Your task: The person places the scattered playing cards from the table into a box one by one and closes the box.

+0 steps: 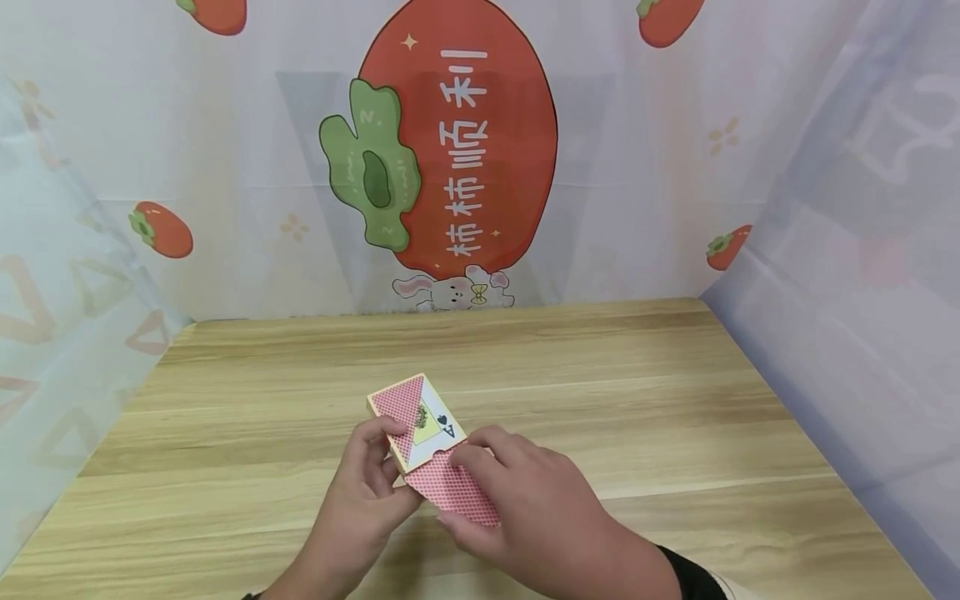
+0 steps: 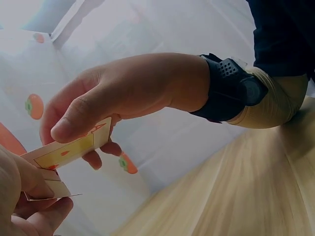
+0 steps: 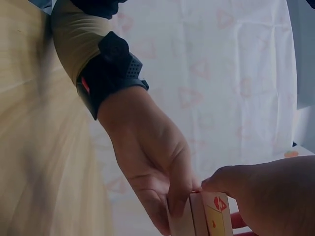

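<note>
A card box (image 1: pixel 417 423) with an ace of spades printed on its face is held tilted above the table, near the middle of the head view. My left hand (image 1: pixel 363 483) grips it from the left, a finger bent over its face. Red-backed playing cards (image 1: pixel 453 486) stick out of the notched end toward the lower right. My right hand (image 1: pixel 540 500) pinches these cards, fingers above and thumb near their lower edge. In the left wrist view, the box (image 2: pixel 69 150) shows a yellow panel with red marks. The right wrist view shows the box (image 3: pixel 216 211) between both hands.
The wood-grain table (image 1: pixel 600 392) spreads beneath the hands. Behind it hangs a pale cloth (image 1: pixel 247 125) printed with persimmons, and similar cloth closes off both sides. Dark bands with small devices (image 2: pixel 236 86) (image 3: pixel 120 59) sit on the wrists.
</note>
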Demonstrator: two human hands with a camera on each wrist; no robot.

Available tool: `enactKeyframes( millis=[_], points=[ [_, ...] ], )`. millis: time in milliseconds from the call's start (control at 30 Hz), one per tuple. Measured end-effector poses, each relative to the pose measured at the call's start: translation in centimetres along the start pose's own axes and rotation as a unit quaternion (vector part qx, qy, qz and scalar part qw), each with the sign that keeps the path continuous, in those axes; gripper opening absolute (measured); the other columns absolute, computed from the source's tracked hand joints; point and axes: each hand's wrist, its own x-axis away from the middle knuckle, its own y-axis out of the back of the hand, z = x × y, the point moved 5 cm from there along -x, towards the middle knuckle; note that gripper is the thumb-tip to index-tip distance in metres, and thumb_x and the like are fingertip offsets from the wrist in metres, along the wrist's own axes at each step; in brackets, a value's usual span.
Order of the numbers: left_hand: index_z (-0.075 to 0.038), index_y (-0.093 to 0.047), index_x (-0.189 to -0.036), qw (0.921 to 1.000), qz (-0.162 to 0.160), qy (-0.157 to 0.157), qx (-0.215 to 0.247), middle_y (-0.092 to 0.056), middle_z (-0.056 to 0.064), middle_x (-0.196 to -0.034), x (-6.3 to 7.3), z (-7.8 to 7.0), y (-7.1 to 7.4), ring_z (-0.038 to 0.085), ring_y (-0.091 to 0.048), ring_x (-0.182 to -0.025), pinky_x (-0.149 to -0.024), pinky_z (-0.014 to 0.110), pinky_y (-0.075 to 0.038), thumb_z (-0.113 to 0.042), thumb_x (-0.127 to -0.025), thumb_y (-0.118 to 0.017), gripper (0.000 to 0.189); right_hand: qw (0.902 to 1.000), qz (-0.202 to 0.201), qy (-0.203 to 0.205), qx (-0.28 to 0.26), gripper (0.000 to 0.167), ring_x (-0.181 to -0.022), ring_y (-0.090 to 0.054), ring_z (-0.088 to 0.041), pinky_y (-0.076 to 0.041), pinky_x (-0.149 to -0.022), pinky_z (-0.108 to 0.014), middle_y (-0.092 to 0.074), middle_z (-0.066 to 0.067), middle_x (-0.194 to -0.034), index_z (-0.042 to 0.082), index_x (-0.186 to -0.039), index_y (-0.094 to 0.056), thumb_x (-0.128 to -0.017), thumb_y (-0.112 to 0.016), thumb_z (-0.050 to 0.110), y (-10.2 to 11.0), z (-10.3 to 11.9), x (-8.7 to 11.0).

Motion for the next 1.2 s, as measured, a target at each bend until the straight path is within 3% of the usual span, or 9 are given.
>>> enactKeyframes(
  millis=[200,367,500,600,733,900,1033,1100,1200],
  points=[
    [-0.002,-0.031,-0.134,1.0,-0.009,0.002,-0.001,-0.039,0.024,-0.141,0.0,0.1,0.0,0.019,-0.059,-0.122,-0.093,0.033,-0.058,0.021,-0.083,-0.061,0.063,0.9989,-0.026,-0.028,0.028,0.04,-0.078,-0.056,-0.004,-0.043,-0.055,-0.017,-0.061,0.009,-0.103,0.019,-0.107,-0.064,-0.088,-0.072,0.053,0.0,0.5,0.3],
    [-0.002,-0.031,-0.132,0.9999,0.0,-0.006,0.008,-0.04,0.024,-0.139,0.0,0.2,-0.3,0.019,-0.059,-0.123,-0.092,0.033,-0.058,0.019,-0.084,-0.064,0.062,0.9945,-0.077,-0.029,0.064,0.038,-0.07,-0.054,-0.005,-0.038,-0.049,-0.016,-0.062,0.007,-0.098,0.018,-0.096,-0.063,-0.083,-0.077,0.051,0.0,0.9,0.6],
    [-0.002,-0.031,-0.133,0.9998,0.009,0.003,0.015,-0.036,0.024,-0.139,0.1,0.3,-0.6,0.019,-0.059,-0.123,-0.093,0.034,-0.057,0.018,-0.085,-0.064,0.062,0.9942,-0.084,-0.034,0.057,0.036,-0.071,-0.055,-0.005,-0.039,-0.049,-0.017,-0.062,0.006,-0.099,0.019,-0.097,-0.064,-0.082,-0.078,0.049,-0.2,1.0,0.5],
    [-0.002,-0.031,-0.134,0.9998,0.01,0.008,0.013,-0.035,0.025,-0.14,0.2,0.2,-0.7,0.02,-0.059,-0.122,-0.093,0.034,-0.057,0.019,-0.084,-0.063,0.063,0.9967,-0.063,-0.036,0.038,0.036,-0.075,-0.057,-0.006,-0.042,-0.051,-0.017,-0.063,0.005,-0.105,0.02,-0.104,-0.067,-0.085,-0.076,0.049,-0.4,1.0,0.4],
    [-0.001,-0.03,-0.133,1.0,0.003,0.001,0.003,-0.034,0.025,-0.142,0.2,0.0,-0.6,0.02,-0.059,-0.122,-0.093,0.036,-0.057,0.021,-0.082,-0.061,0.063,0.9993,0.009,-0.035,-0.006,0.042,-0.085,-0.059,-0.006,-0.047,-0.059,-0.017,-0.061,0.005,-0.119,0.019,-0.115,-0.067,-0.09,-0.071,0.052,-0.5,1.0,0.4],
    [-0.003,-0.029,-0.133,0.9999,0.001,0.006,0.013,-0.032,0.025,-0.142,0.1,0.0,-0.4,0.021,-0.059,-0.122,-0.091,0.038,-0.058,0.021,-0.083,-0.06,0.063,0.9943,0.084,-0.01,-0.065,0.046,-0.098,-0.061,-0.007,-0.053,-0.074,-0.019,-0.057,0.005,-0.133,0.019,-0.124,-0.064,-0.089,-0.076,0.046,-0.3,1.0,0.5],
    [-0.004,-0.029,-0.134,0.9996,0.003,0.014,0.026,-0.032,0.026,-0.14,0.1,0.0,-0.3,0.022,-0.059,-0.121,-0.09,0.039,-0.058,0.019,-0.084,-0.061,0.063,0.9891,0.1,-0.01,-0.108,0.046,-0.099,-0.061,-0.004,-0.054,-0.078,-0.017,-0.054,0.007,-0.134,0.021,-0.127,-0.062,-0.088,-0.079,0.04,0.0,0.7,0.4],
    [-0.007,-0.031,-0.134,0.9992,0.006,0.019,0.034,-0.033,0.024,-0.14,0.2,0.1,-0.4,0.021,-0.059,-0.121,-0.09,0.036,-0.058,0.018,-0.085,-0.062,0.063,0.9903,0.077,-0.009,-0.115,0.044,-0.094,-0.061,-0.003,-0.053,-0.076,-0.015,-0.055,0.007,-0.13,0.021,-0.125,-0.063,-0.088,-0.08,0.037,0.0,0.5,0.2],
    [-0.01,-0.033,-0.132,0.9981,0.026,0.024,0.052,-0.036,0.02,-0.14,0.4,0.2,-0.8,0.021,-0.059,-0.12,-0.092,0.034,-0.058,0.016,-0.086,-0.063,0.061,0.9951,0.01,-0.011,-0.098,0.039,-0.081,-0.058,-0.001,-0.049,-0.066,-0.012,-0.056,0.006,-0.119,0.019,-0.118,-0.065,-0.087,-0.082,0.035,-0.1,-0.2,-0.4]
  ],
)
